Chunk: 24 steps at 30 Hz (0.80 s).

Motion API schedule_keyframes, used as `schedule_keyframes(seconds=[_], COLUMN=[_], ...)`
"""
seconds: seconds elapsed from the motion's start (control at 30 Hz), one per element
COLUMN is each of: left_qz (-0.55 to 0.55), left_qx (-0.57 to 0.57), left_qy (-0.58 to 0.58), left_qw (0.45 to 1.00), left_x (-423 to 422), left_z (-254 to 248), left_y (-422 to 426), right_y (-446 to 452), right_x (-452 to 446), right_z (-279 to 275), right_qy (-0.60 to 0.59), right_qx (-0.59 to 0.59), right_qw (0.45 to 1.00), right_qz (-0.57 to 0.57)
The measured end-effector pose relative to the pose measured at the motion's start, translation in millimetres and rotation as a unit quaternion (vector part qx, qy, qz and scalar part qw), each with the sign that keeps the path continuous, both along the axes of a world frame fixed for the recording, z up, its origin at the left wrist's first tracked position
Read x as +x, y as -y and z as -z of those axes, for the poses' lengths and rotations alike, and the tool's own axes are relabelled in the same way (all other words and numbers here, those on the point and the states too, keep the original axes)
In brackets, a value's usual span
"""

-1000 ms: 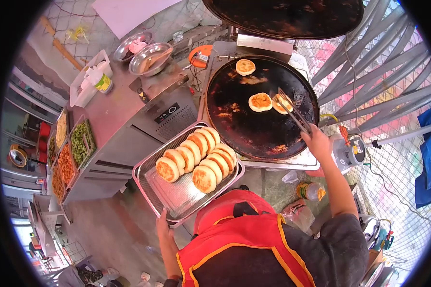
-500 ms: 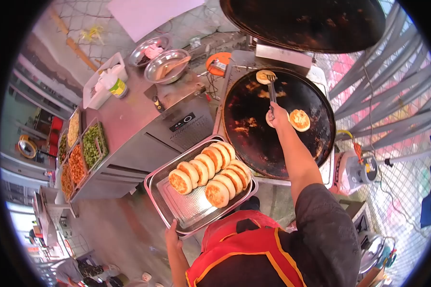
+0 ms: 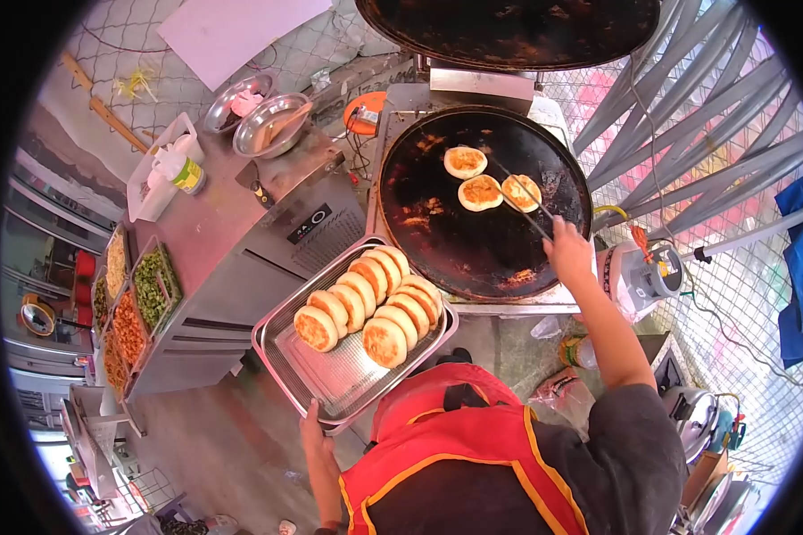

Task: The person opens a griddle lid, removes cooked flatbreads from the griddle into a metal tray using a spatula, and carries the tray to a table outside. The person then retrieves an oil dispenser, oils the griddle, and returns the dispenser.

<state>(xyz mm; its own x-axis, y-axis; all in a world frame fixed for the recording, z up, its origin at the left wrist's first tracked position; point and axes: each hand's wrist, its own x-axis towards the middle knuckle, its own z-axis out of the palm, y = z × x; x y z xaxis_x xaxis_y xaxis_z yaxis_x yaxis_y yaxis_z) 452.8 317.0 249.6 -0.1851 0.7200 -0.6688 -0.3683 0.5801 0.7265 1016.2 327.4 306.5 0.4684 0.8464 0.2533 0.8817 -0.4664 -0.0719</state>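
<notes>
From my remote station, I record the right hand (image 3: 569, 251) reaching over the griddle (image 3: 455, 245), clenched on tongs (image 3: 531, 221) at three flatbreads (image 3: 481, 193) lying on it; the left hand (image 3: 311, 432), well nearer, grips the tray (image 3: 330, 379).

Metal tongs (image 3: 535, 226) slant away from the right hand (image 3: 568, 251), crossing the nearest of three round, browned flatbreads (image 3: 480, 192) lying flat, close together. Beyond the left hand (image 3: 311, 428), which grips its corner, a rectangular metal tray (image 3: 330, 376) holds matching buns (image 3: 384, 343) leaning on edge in two rows.
</notes>
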Motion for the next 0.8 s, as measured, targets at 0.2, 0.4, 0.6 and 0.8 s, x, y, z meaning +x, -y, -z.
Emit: schedule_keyframes(seconds=[0.2,0.4,0.6,0.8], left_qz=[0.0,0.012,0.002,0.01], left_qx=[-0.036,0.006,0.011,0.018], left_qy=[0.005,0.025,0.003,0.003], left_qw=[0.999,1.0,1.0,1.0], left_x=[-10,-8,-2,-11], left_z=[4,11,-1,14], left_y=[2,2,11,15], right_y=[22,53,59,4], right_x=[22,12,-47,-63], right_z=[5,-11,7,60], right_qy=[-0.028,-0.12,-0.756,-0.834], right_qx=[-0.064,-0.006,0.085,0.15], right_qw=[0.996,0.991,0.622,0.481], right_qz=[0.053,0.064,0.185,0.222])
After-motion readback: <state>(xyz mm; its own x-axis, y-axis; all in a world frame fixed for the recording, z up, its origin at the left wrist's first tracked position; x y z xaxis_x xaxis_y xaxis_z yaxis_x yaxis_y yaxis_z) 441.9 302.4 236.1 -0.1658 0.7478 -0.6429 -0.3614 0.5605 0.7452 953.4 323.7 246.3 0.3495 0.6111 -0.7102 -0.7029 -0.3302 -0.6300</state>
